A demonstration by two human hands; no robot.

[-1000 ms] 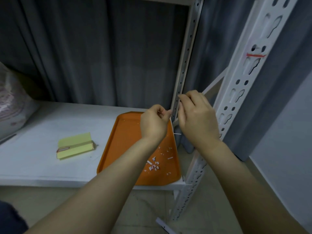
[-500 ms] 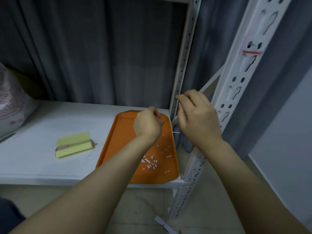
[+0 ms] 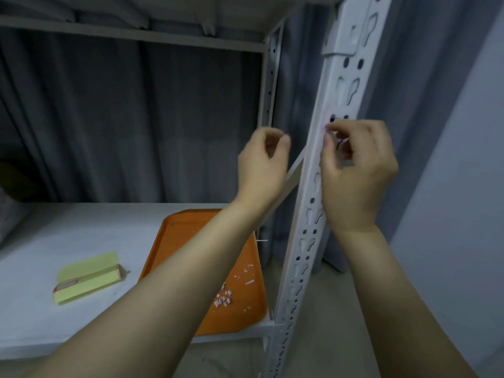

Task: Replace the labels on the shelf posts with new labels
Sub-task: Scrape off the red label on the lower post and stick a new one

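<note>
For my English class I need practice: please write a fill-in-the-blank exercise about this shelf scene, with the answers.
1. The tray on the shelf is ___.
2. The yellow pad lies ___ of the tray.
3. The ___ hand's fingertips touch the front post.
Answers: orange; left; right.

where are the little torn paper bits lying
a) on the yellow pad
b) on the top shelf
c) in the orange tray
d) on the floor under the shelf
c: the white and pink paper bits lie scattered in the orange tray, toward its near right corner, while the yellow pad sits apart to the left with none on it.
</note>
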